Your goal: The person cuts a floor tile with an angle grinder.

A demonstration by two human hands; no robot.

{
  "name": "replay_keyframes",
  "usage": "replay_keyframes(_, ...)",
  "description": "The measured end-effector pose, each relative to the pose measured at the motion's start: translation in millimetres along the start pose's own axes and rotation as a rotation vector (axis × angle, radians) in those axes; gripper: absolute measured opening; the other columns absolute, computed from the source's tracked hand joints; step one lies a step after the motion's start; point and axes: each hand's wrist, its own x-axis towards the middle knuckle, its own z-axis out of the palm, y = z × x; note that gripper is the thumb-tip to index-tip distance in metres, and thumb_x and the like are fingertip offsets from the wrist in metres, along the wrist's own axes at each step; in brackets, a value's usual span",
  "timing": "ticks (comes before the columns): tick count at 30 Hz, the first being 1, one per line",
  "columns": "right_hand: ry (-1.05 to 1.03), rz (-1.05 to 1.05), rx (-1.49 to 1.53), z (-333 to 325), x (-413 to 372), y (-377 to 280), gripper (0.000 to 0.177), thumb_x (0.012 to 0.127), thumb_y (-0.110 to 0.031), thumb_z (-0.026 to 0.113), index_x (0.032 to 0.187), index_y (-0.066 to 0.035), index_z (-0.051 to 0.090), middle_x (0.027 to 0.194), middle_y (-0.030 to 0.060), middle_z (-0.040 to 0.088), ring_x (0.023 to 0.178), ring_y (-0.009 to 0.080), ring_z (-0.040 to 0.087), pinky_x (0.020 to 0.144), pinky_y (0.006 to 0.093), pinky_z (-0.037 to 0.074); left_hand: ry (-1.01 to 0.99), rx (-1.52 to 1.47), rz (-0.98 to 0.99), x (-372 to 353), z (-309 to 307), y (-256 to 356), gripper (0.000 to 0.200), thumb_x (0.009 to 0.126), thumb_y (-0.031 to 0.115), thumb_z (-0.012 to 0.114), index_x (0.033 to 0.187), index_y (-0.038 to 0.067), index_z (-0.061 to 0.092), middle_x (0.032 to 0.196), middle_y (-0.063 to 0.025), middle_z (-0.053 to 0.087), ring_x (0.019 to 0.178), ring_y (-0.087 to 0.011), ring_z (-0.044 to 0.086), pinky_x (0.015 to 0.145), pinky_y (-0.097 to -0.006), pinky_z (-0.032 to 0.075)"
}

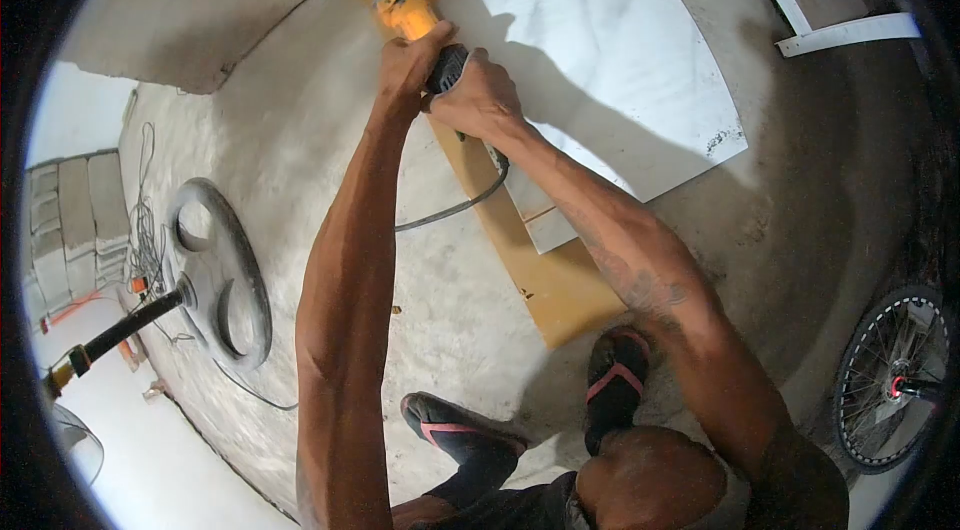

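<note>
A yellow angle grinder [410,12] with a black rear end is held out at arm's length, its metal head pointing away from me. My left hand [408,68] wraps round its yellow body. My right hand [478,98] is closed round the black rear part, close behind the left. The grinder's head overlaps the far end of a tan board [572,305]. A white panel [625,70] with one curved edge lies over this board, to the right of my hands. From the grinder's rear a black cord [452,212] curves down to the left.
My feet in flip-flops [618,370] stand near the board's near end. On the left are a round grey object with large holes [258,280], a black pole [130,332] and tangled cable [148,230]. White strips [850,33] lie at upper right; a spoked wheel [890,380] stands at lower right.
</note>
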Motion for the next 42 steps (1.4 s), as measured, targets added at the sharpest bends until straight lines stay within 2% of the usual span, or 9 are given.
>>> replay_keyframes(3, -0.01, 0.024, 0.008, 0.4, 0.7, 1.4, 0.061, 0.067, -0.021, 0.071, 0.112, 0.011, 0.046, 0.103, 0.0302, 0.063, 0.097, 0.0417, 0.064, 0.087, 0.0433, 0.052, -0.004, 0.028, -0.034, 4.3, 0.5, -1.3, 0.046, 0.074, 0.034, 0.074, 0.093, -0.006, 0.064, 0.085, -0.0104, 0.066, 0.069, -0.0179, 0.063, 0.062, -0.0314, 0.05)
replay_keyframes(6, 0.021, 0.028, -0.024, 4.3, 3.9, 2.7, 0.064, 0.065, -0.029, 0.077, 0.11, 0.01, 0.052, 0.102, 0.0281, 0.065, 0.098, 0.0397, 0.065, 0.085, 0.0405, 0.053, 0.002, 0.012, 0.008, 6.9, 1.5, -3.5, 0.047, 0.074, 0.034, 0.074, 0.096, -0.005, 0.063, 0.086, -0.0107, 0.067, 0.069, -0.018, 0.064, 0.061, -0.032, 0.051)
replay_keyframes(12, -0.038, 0.056, 0.001, -4.8, -0.6, -1.9, 0.065, 0.066, -0.03, 0.077, 0.111, 0.011, 0.051, 0.104, 0.0287, 0.064, 0.1, 0.0384, 0.064, 0.086, 0.0404, 0.052, 0.014, 0.048, -0.056, -0.6, 3.9, 3.8, 0.047, 0.074, 0.034, 0.074, 0.098, -0.006, 0.062, 0.085, -0.0104, 0.067, 0.069, -0.0185, 0.065, 0.059, -0.0329, 0.051)
replay_keyframes(15, -0.035, 0.053, 0.013, -4.4, -1.1, -2.3, 0.063, 0.065, -0.021, 0.073, 0.114, 0.009, 0.047, 0.103, 0.0286, 0.064, 0.097, 0.0388, 0.065, 0.084, 0.0406, 0.054, -0.009, 0.039, -0.04, 5.9, 2.8, -0.9, 0.047, 0.075, 0.034, 0.073, 0.097, -0.005, 0.062, 0.085, -0.01, 0.066, 0.068, -0.0185, 0.065, 0.058, -0.0331, 0.051)
replay_keyframes(21, -0.052, 0.055, 0.0, -3.3, 1.0, -0.5, 0.065, 0.066, -0.021, 0.073, 0.116, 0.01, 0.044, 0.107, 0.0301, 0.062, 0.099, 0.04, 0.064, 0.086, 0.0409, 0.054, 0.021, 0.103, -0.083, -6.6, 4.2, 10.9, 0.048, 0.075, 0.036, 0.073, 0.097, -0.004, 0.061, 0.084, -0.0095, 0.066, 0.067, -0.0181, 0.065, 0.057, -0.033, 0.052)
replay_keyframes(24, -0.044, 0.068, 0.007, -3.2, 1.5, 0.1, 0.067, 0.066, -0.029, 0.076, 0.114, 0.011, 0.05, 0.106, 0.0284, 0.063, 0.101, 0.0381, 0.064, 0.087, 0.0401, 0.052, 0.015, 0.104, -0.083, -4.9, 4.6, 10.2, 0.048, 0.075, 0.036, 0.073, 0.097, -0.005, 0.061, 0.085, -0.0099, 0.066, 0.067, -0.0183, 0.065, 0.057, -0.0333, 0.052)
replay_keyframes(36, -0.052, 0.068, 0.013, -5.6, 0.2, -1.6, 0.065, 0.067, -0.029, 0.075, 0.112, 0.01, 0.051, 0.104, 0.028, 0.064, 0.1, 0.0378, 0.065, 0.085, 0.0395, 0.052, 0.012, 0.077, -0.081, -6.5, 4.3, 12.4, 0.048, 0.075, 0.034, 0.074, 0.099, -0.005, 0.061, 0.087, -0.0111, 0.066, 0.07, -0.0193, 0.066, 0.059, -0.0336, 0.052)
replay_keyframes(39, -0.064, 0.052, 0.023, -6.2, 0.6, -1.2, 0.068, 0.066, -0.032, 0.078, 0.112, 0.01, 0.051, 0.105, 0.028, 0.064, 0.1, 0.0375, 0.065, 0.086, 0.0397, 0.052, -0.016, 0.121, -0.107, -1.5, 2.3, 7.2, 0.057, 0.077, 0.044, 0.072, 0.107, -0.003, 0.061, 0.091, -0.0097, 0.067, 0.077, -0.0184, 0.066, 0.067, -0.0323, 0.053)
replay_keyframes(42, -0.055, 0.05, 0.015, -7.5, -1.1, -3.6, 0.063, 0.067, -0.026, 0.075, 0.113, 0.01, 0.049, 0.104, 0.0276, 0.064, 0.097, 0.0378, 0.066, 0.084, 0.0401, 0.054, -0.062, 0.071, -0.039, 4.0, -0.1, 0.4, 0.057, 0.078, 0.044, 0.072, 0.107, -0.003, 0.061, 0.091, -0.0098, 0.067, 0.077, -0.0182, 0.066, 0.067, -0.0323, 0.053)
